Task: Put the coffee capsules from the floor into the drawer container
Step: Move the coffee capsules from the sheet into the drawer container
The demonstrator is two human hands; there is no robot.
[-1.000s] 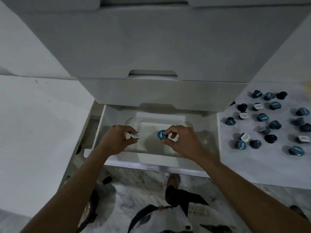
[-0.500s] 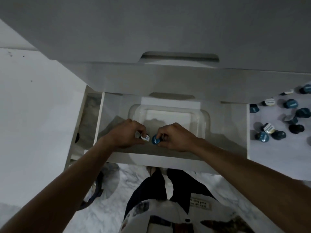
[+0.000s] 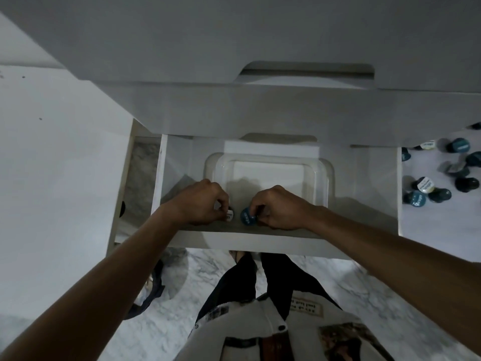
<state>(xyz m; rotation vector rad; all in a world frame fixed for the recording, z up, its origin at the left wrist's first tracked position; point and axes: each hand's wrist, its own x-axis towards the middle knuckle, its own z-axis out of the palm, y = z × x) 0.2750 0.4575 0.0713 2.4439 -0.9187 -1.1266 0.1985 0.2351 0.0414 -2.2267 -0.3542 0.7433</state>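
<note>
Head view shows both hands lower than a moment ago; left hand (image 3: 200, 204) pinches a white-topped coffee capsule (image 3: 229, 214), right hand (image 3: 279, 208) a blue-topped capsule (image 3: 247, 216), over the near rim of the clear plastic container (image 3: 326, 175) in the open white drawer (image 3: 374, 183); release seems imminent; many capsules (image 3: 440, 175) wait on the floor.

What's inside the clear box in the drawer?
The clear box shows only its bare white bottom, no capsules lying in it. The left hand and right hand, each holding a capsule, cover its near edge.
</note>
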